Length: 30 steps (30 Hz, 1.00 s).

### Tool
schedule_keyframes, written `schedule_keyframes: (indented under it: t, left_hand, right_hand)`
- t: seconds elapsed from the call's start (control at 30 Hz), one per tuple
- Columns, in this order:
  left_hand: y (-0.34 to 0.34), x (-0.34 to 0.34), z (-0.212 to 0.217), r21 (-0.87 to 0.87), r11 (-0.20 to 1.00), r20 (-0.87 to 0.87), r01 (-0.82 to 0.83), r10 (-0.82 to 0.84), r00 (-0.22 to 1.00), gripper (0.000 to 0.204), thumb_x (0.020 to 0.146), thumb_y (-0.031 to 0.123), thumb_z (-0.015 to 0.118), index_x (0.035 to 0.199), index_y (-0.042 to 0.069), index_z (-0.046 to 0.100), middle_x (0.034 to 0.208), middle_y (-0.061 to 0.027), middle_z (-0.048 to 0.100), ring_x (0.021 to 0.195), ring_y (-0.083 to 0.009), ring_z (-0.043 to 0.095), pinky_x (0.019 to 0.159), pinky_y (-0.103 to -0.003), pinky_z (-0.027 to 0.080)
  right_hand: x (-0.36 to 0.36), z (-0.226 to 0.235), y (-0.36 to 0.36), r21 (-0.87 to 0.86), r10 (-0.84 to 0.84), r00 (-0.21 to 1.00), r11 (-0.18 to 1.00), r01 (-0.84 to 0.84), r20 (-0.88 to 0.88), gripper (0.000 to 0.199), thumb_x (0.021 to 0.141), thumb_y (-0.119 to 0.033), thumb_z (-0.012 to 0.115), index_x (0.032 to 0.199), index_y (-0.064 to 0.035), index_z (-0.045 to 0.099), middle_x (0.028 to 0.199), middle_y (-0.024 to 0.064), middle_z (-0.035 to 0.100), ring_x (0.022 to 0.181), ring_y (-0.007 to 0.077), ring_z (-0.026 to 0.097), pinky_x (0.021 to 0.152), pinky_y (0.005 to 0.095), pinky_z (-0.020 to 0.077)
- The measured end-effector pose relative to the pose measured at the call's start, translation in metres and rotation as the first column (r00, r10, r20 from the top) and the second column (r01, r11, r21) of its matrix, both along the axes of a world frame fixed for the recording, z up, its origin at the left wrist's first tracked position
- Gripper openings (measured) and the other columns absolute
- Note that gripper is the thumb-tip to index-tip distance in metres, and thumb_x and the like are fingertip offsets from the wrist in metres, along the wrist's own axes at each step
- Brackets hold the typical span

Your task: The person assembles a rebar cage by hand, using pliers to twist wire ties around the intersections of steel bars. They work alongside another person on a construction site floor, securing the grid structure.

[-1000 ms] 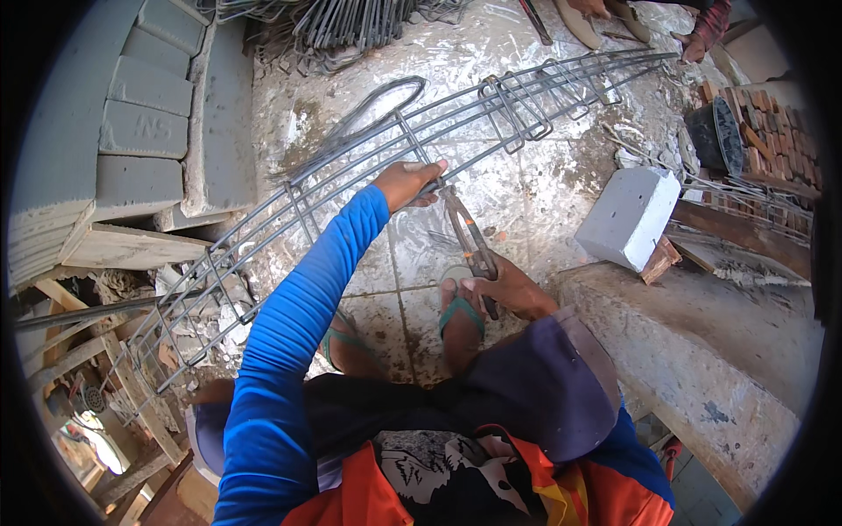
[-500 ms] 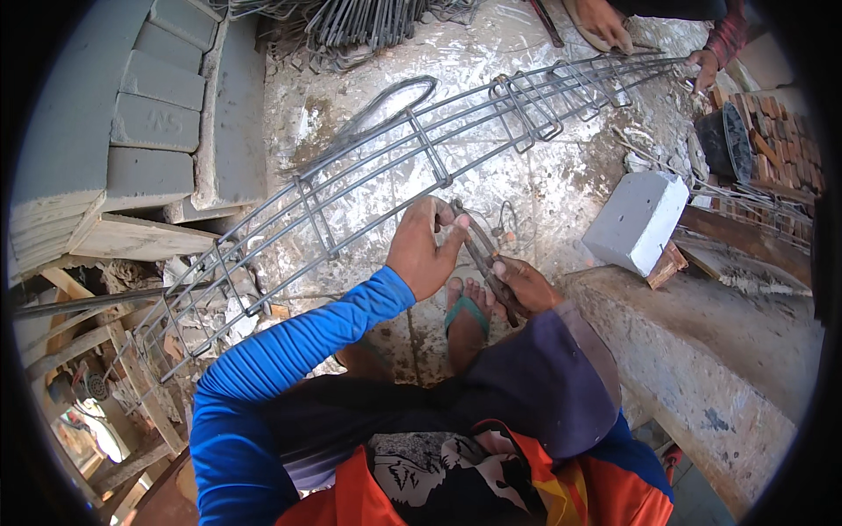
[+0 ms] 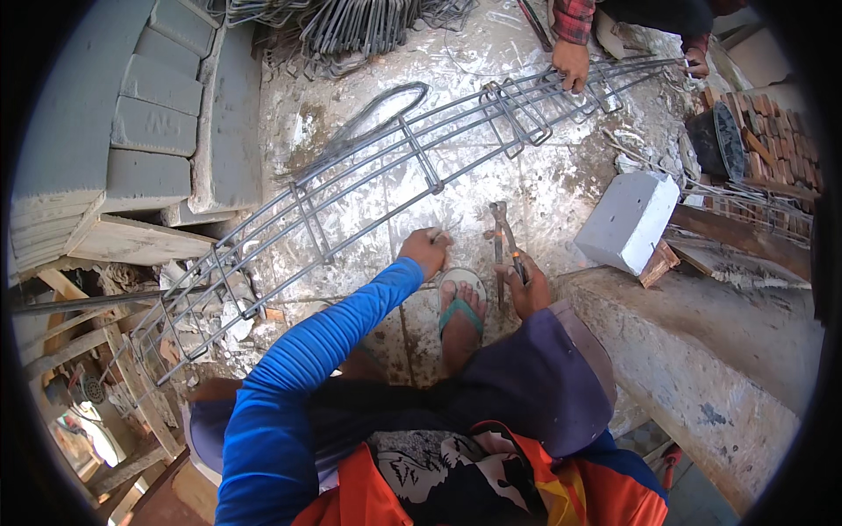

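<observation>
My right hand [image 3: 531, 296] grips a pair of pincers [image 3: 498, 230], whose jaws point away from me and whose two handles stand a little apart. Near my sandalled foot, my left hand [image 3: 424, 253] is low over the floor with its fingers curled together. Something thin seems to be at those fingertips, too small to name. Beyond both hands, a long rebar cage [image 3: 377, 225] of grey bars and square stirrups lies slantwise across the floor. Neither of my hands touches it.
A co-worker's hand [image 3: 572, 67] rests on the cage's far right part. Bent stirrups [image 3: 351, 31] are piled at the back. Grey blocks [image 3: 156, 123] are stacked at left; a pale block [image 3: 628, 221] and a concrete ledge [image 3: 675, 351] are at right. A wire coil [image 3: 386, 114] lies behind the cage.
My left hand has drawn back from beside the cage and pincers toward my foot. The pincers have turned more upright, their handles parting. A co-worker's hand has come onto the cage.
</observation>
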<state>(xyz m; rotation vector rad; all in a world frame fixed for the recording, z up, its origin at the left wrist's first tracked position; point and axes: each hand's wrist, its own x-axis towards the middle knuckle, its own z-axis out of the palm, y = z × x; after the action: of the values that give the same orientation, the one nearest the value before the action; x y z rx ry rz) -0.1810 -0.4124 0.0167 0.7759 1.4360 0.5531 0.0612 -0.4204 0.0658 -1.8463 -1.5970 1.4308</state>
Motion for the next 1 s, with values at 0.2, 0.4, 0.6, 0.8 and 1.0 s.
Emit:
schedule_keyframes:
  t: [0.2, 0.4, 0.6, 0.8, 1.0]
  left_hand:
    - [-0.001, 0.012, 0.029, 0.155, 0.986, 0.082, -0.064, 0.052, 0.995, 0.029, 0.103, 0.031, 0.055, 0.108, 0.005, 0.067, 0.071, -0.0045, 0.063, 0.063, -0.0118, 0.057, 0.063, -0.032, 0.048]
    - [0.014, 0.039, 0.059, 0.163, 0.984, 0.303, -0.068, 0.016, 0.953, 0.024, 0.102, 0.019, 0.055, 0.117, 0.003, 0.064, 0.086, -0.0052, 0.068, 0.078, -0.0115, 0.063, 0.076, -0.027, 0.054]
    - [0.005, 0.023, 0.046, 0.346, 0.937, 0.167, -0.051, -0.008, 0.986, 0.032, 0.1, 0.015, 0.055, 0.129, 0.003, 0.06, 0.109, -0.0094, 0.07, 0.093, -0.0137, 0.067, 0.077, -0.029, 0.057]
    - [-0.024, -0.003, 0.049, 0.169, 0.902, 0.266, 0.396, -0.429, 0.863, 0.037, 0.102, 0.017, 0.051, 0.136, 0.004, 0.056, 0.121, -0.0116, 0.067, 0.113, -0.0181, 0.062, 0.093, -0.035, 0.053]
    - [0.014, 0.032, 0.059, 0.298, 0.955, 0.274, 0.012, -0.098, 0.957, 0.034, 0.107, 0.027, 0.047, 0.131, 0.006, 0.059, 0.104, -0.01, 0.07, 0.103, -0.0211, 0.066, 0.094, -0.037, 0.052]
  right_hand:
    - [0.036, -0.047, -0.001, 0.38, 0.194, 0.829, 0.818, -0.432, 0.524, 0.043, 0.1, -0.022, 0.06, 0.135, 0.0021, 0.056, 0.111, 0.0151, 0.068, 0.098, 0.0174, 0.064, 0.085, 0.0302, 0.0498]
    - [-0.04, 0.027, 0.071, 0.078, 0.111, 0.955, 0.993, -0.093, -0.277, 0.039, 0.104, -0.034, 0.054, 0.117, -0.0005, 0.069, 0.102, 0.0118, 0.065, 0.087, 0.0165, 0.061, 0.078, 0.0308, 0.0494]
    - [-0.039, 0.033, 0.109, -0.072, -0.289, 0.845, 0.955, 0.289, -0.45, 0.038, 0.109, -0.029, 0.046, 0.109, 0.0021, 0.068, 0.091, 0.0028, 0.059, 0.069, 0.0085, 0.048, 0.063, 0.0265, 0.0439]
    - [-0.014, 0.032, 0.139, -0.151, -0.521, 0.628, 0.825, 0.545, -0.578, 0.034, 0.108, -0.028, 0.048, 0.107, 0.0023, 0.063, 0.079, -0.0017, 0.049, 0.062, 0.0068, 0.042, 0.055, 0.0239, 0.0382]
    - [-0.059, 0.032, 0.111, -0.272, -0.406, 0.743, 0.913, 0.305, -0.532, 0.038, 0.109, -0.028, 0.044, 0.111, 0.0059, 0.062, 0.08, 0.0015, 0.051, 0.061, 0.0087, 0.047, 0.056, 0.0267, 0.0449]
